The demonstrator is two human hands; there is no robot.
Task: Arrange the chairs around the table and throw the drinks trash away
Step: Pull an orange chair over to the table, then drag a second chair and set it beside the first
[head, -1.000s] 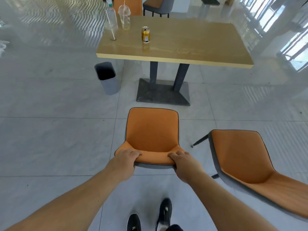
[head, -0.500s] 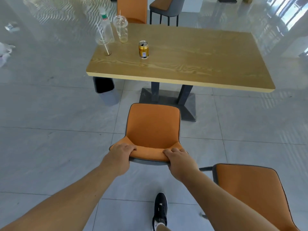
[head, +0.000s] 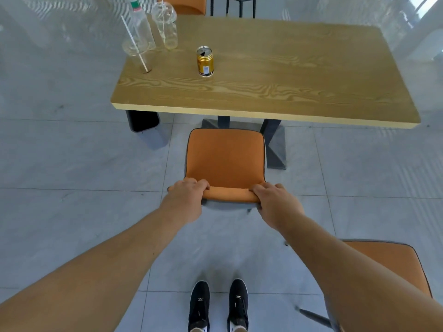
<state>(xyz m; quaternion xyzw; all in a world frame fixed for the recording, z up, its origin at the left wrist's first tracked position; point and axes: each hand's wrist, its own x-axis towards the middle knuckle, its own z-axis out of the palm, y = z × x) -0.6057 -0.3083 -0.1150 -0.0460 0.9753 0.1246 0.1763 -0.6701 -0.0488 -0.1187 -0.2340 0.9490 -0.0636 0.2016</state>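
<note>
An orange chair with a dark rim stands just before the near edge of the wooden table. My left hand and my right hand both grip the top of its backrest. On the table's far left corner stand a gold can, a clear cup with a straw, a second clear cup and a plastic bottle. A grey bin sits on the floor, partly under the table's left corner.
A second orange chair stands behind my right arm at the lower right. Another orange chair and a dark chair stand beyond the table's far side. The table's dark pedestal base lies just past the held chair. Grey floor tiles surround everything.
With both hands on its backrest, the chair has travelled forward to the table's near edge. I have stepped closer, and the second orange chair has fallen behind to my right.
</note>
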